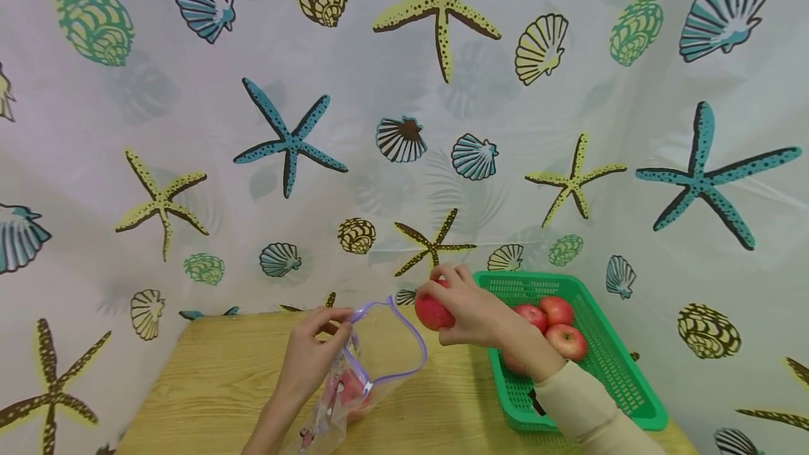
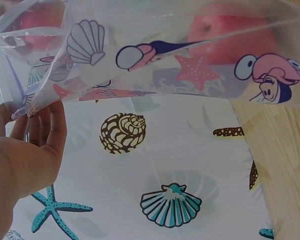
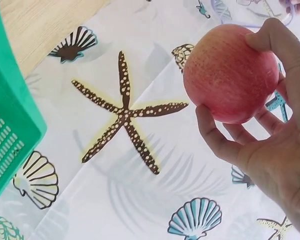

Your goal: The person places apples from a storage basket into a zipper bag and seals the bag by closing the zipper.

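Observation:
My right hand (image 1: 474,307) grips a red apple (image 1: 433,309), held in the air between the bag's mouth and the green basket. In the right wrist view the fingers and thumb curl round the same apple (image 3: 230,72). My left hand (image 1: 314,350) pinches the rim of a clear zip bag (image 1: 404,371) with a purple edge, and the bag's mouth gapes open. Inside the bag lies a reddish apple (image 1: 355,392), seen through printed plastic. The left wrist view shows the bag's cartoon and shell print, with the left hand (image 2: 32,145) at its edge.
A green plastic basket (image 1: 622,371) stands at the right of the wooden table (image 1: 208,385), holding several red apples (image 1: 565,341). My right forearm crosses over its near left side. Behind the table hangs a white curtain (image 1: 354,41) printed with shells and starfish.

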`<state>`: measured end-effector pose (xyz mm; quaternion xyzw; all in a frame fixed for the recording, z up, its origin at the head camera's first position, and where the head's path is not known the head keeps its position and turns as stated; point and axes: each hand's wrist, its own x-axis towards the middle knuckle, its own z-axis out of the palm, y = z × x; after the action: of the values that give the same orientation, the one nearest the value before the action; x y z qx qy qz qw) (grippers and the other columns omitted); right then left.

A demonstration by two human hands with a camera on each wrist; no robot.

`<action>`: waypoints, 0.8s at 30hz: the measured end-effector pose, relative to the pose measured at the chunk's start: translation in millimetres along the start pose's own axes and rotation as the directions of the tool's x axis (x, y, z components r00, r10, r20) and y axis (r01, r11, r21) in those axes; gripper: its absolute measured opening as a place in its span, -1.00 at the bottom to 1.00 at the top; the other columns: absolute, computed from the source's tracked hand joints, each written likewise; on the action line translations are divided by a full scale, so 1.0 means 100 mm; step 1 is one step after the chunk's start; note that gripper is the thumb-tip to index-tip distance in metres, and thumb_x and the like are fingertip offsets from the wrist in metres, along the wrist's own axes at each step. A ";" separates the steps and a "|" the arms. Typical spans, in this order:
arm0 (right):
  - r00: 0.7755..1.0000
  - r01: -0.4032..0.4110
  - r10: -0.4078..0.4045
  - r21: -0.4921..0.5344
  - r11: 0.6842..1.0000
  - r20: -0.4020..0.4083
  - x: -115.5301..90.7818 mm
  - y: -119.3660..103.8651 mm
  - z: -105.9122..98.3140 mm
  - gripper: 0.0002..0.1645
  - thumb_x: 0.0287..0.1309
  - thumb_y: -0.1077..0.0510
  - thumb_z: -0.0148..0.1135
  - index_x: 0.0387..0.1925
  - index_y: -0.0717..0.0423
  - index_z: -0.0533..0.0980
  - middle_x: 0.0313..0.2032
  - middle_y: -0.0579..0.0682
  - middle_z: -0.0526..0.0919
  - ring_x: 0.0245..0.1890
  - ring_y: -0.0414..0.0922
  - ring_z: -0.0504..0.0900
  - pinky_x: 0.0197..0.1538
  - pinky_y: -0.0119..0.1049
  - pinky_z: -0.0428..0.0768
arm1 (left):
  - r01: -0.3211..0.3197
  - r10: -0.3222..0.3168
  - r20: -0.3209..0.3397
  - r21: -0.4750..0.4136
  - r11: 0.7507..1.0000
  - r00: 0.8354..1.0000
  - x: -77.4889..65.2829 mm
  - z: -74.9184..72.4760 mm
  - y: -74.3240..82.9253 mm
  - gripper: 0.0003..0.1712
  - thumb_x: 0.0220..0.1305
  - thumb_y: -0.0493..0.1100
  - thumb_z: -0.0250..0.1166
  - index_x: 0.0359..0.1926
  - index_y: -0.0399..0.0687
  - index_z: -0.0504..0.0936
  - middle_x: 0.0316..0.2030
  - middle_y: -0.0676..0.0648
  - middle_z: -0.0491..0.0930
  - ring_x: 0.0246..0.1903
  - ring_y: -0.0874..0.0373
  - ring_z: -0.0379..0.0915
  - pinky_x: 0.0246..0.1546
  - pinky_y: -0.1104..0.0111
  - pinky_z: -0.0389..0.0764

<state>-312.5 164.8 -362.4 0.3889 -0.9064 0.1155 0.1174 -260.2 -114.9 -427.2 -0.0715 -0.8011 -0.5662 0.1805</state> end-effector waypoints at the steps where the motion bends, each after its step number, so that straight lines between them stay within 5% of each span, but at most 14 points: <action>1: 1.000 0.018 -0.018 -0.009 1.000 -0.003 0.02 -0.02 0.02 -0.33 -0.20 0.18 0.47 0.04 -0.19 0.46 0.14 0.02 0.37 0.09 0.02 0.32 -0.18 -0.23 0.65 | -0.006 0.006 -0.001 0.001 1.000 1.000 0.00 0.00 0.00 -0.83 0.24 -0.29 0.36 -0.18 0.06 0.75 -0.28 0.06 0.68 -0.34 0.21 0.57 -0.40 0.44 0.63; 24: 0.983 0.169 -0.171 0.041 0.985 0.068 0.29 -0.53 0.21 -0.28 -0.13 0.09 0.48 0.15 -0.25 0.46 0.20 -0.03 0.35 0.16 -0.05 0.33 -0.05 -0.29 0.65 | -0.039 0.039 -0.024 -0.003 0.999 0.999 0.00 -0.01 -0.02 -0.84 0.30 -0.26 0.33 -0.15 0.08 0.74 -0.25 0.08 0.66 -0.32 0.22 0.56 -0.36 0.46 0.64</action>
<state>-296.3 103.2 -367.0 0.4707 -0.8714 0.1071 0.0874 -261.0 -116.9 -428.7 -0.0808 -0.7963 -0.5647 0.2010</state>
